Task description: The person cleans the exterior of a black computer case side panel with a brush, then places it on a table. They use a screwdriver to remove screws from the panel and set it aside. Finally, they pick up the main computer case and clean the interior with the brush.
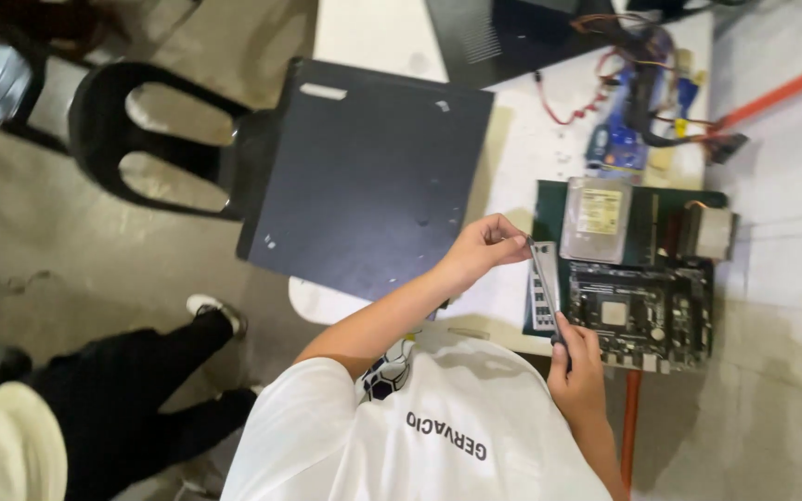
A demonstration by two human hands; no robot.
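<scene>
1. Grey metal plate (544,286), long and narrow with cut-out holes, is held up between both hands, just above the near edge of the white surface (522,158).
2. One end is pinched by the left hand (486,249), fingers closed on the plate's far tip.
3. Its near end is gripped by the right hand (577,371), thumb up along the plate.
4. Just right of the plate lies a dark circuit board (647,311) on a green mat (542,199).
5. A silver hard drive (596,219) rests on the mat beyond the board, with a metal cooler (709,232) beside it.
6. Farther back lies a tangle of coloured cables (638,88).
7. Left of the hands, a black computer case (368,176) lies flat, overhanging the surface's edge.
8. A black plastic chair (155,139) stands on the floor beyond the case.
</scene>
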